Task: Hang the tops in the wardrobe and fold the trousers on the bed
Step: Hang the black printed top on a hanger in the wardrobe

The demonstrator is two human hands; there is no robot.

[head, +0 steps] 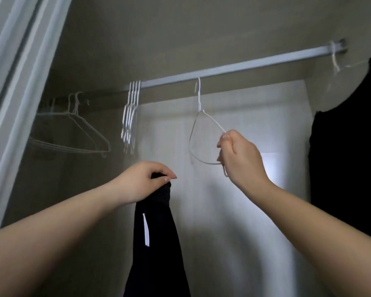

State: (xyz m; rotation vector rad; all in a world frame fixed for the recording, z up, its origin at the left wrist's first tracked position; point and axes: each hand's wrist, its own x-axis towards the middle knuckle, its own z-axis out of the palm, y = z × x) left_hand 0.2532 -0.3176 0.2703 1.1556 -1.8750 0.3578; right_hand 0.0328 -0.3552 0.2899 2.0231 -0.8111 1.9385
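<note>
- The right hand (238,155) grips one end of a white hanger (198,133), whose hook is on the rail (234,68)
- The left hand (144,181) pinches a dark top (156,243) by its upper edge; the top hangs straight down
- The top is lower than the hanger and to its left, close by
- I think the hanger must lift off the rail, then go into the top

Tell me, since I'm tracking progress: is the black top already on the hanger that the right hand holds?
No: the left hand grips the black top below and apart from the bare white hanger held by the right hand.
</note>
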